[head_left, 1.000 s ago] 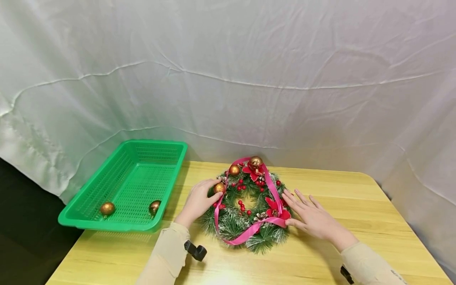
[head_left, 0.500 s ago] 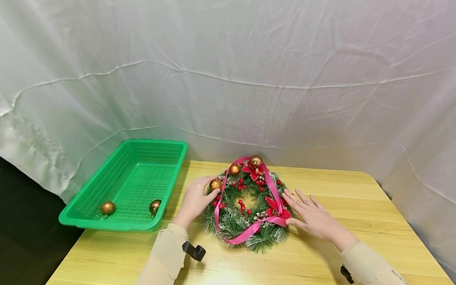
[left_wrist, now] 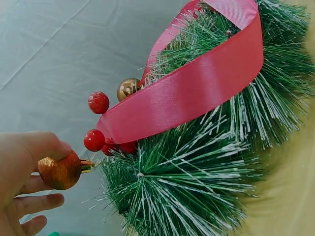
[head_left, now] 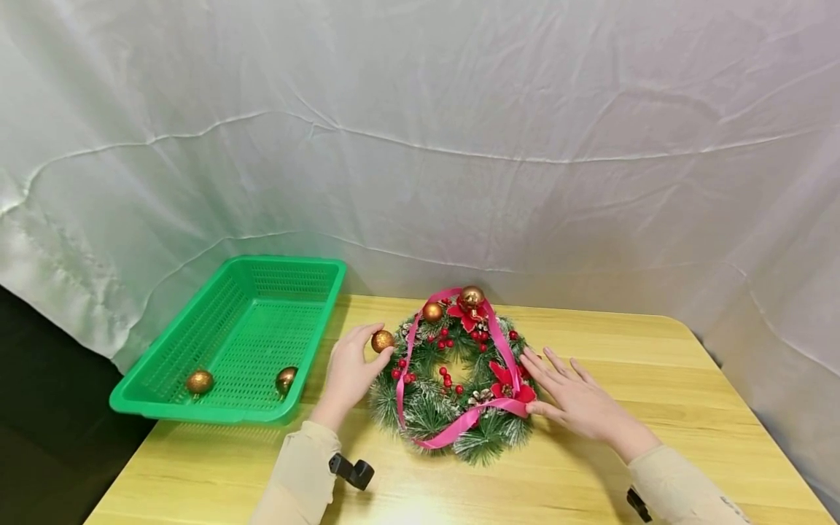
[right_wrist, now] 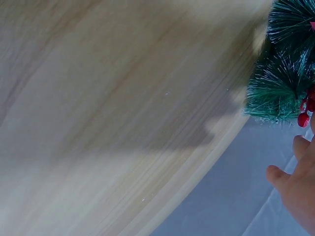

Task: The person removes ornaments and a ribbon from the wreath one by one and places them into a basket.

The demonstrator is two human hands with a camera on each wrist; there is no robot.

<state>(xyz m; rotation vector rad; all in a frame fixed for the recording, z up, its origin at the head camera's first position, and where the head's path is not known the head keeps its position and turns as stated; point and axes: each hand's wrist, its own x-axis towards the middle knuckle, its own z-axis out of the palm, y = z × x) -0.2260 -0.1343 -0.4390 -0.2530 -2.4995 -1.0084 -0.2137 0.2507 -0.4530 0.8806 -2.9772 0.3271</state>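
Observation:
Between thumb and fingers my left hand (head_left: 350, 370) pinches a glittery gold bauble (head_left: 383, 340), just off the left side of the wreath. The left wrist view shows this bauble (left_wrist: 60, 169) with its small cap pointing at the green needles. The wreath (head_left: 426, 415) lies on the table, dressed with a pink ribbon (head_left: 453, 433), red berries, red flowers and pinecones. At its top sit a shiny gold bauble (head_left: 471, 297) and a smaller orange-gold one (head_left: 432, 312). With fingers spread straight, my right hand (head_left: 577, 402) rests on the wreath's right edge.
Left of the wreath stands a green plastic basket (head_left: 315, 343) holding a glittery bauble (head_left: 200, 381) and a shiny bauble (head_left: 285, 380). The wooden table (head_left: 682, 394) ends at a pale cloth backdrop (head_left: 499, 211).
My left hand has drawn the glittery bauble leftward, from over the ribbon on the wreath to beyond its left edge. My right hand stays in place.

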